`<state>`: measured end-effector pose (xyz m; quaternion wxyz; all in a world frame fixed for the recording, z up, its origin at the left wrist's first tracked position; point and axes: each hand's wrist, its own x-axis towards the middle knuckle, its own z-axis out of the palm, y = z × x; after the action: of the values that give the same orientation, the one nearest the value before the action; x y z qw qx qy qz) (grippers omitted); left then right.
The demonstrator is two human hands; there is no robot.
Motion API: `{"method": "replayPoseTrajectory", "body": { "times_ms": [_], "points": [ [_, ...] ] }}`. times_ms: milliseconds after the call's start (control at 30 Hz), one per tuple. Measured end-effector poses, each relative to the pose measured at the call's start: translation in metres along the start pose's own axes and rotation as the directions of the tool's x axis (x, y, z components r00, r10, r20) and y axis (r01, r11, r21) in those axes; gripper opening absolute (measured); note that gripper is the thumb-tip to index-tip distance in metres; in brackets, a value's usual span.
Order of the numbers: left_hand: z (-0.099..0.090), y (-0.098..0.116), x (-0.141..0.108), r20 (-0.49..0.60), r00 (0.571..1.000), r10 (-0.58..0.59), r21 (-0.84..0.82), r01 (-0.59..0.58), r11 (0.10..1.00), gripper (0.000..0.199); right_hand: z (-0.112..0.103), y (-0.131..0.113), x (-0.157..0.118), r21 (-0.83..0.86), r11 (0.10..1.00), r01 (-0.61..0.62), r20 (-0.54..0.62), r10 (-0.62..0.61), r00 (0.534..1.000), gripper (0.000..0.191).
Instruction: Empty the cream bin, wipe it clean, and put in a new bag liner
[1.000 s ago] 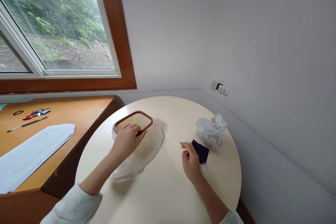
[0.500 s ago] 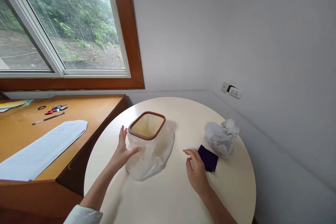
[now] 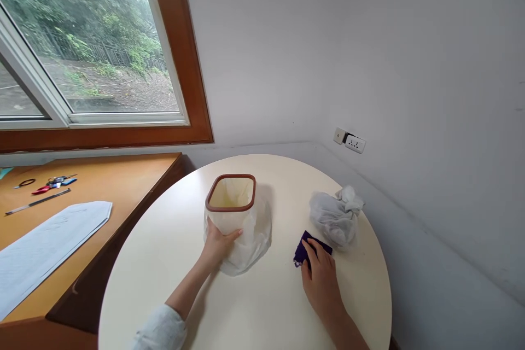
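A small trash bin (image 3: 230, 209) with a brown rounded-square rim stands upright on the round table, lined with a translucent white bag (image 3: 250, 249) that spreads out around its base. My left hand (image 3: 219, 243) is wrapped round the near left side of the bin, below the rim, thumb toward the right. Part of its fingers is hidden behind the bin. To the right, the fingers of my right hand (image 3: 318, 268) are bent over a folded dark purple cloth (image 3: 301, 251) and touch it. The cloth lies on the table.
A knotted, filled whitish plastic bag (image 3: 334, 216) lies just beyond the purple cloth. The cream round table (image 3: 164, 262) stands beside a wooden desk (image 3: 135, 169) with papers (image 3: 53, 246), a pen (image 3: 39, 201) and keys (image 3: 57, 181). A wall socket (image 3: 355, 143) is at the back right.
My left hand has closed in on the bin, which is now turned a little. My right hand has moved onto the purple cloth, and the cloth has turned. The view has swung slightly right.
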<state>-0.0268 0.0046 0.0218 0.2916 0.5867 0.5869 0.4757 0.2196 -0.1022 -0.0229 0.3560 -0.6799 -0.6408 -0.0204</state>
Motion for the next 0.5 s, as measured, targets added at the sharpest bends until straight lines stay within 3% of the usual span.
{"method": "replayPoseTrajectory", "body": {
  "times_ms": [200,500],
  "points": [
    [0.048,0.017,0.016,0.089,0.996,-0.027,-0.04,0.03,0.999,0.091,0.01,0.0,-0.006,-0.108,0.994,0.026,0.121,-0.012,0.993,0.044],
    [0.127,0.027,0.065,0.103,0.995,-0.003,-0.001,0.003,1.0,0.1,0.011,-0.001,-0.006,-0.096,0.995,0.018,0.175,-0.001,0.985,0.048]
  ]
}}
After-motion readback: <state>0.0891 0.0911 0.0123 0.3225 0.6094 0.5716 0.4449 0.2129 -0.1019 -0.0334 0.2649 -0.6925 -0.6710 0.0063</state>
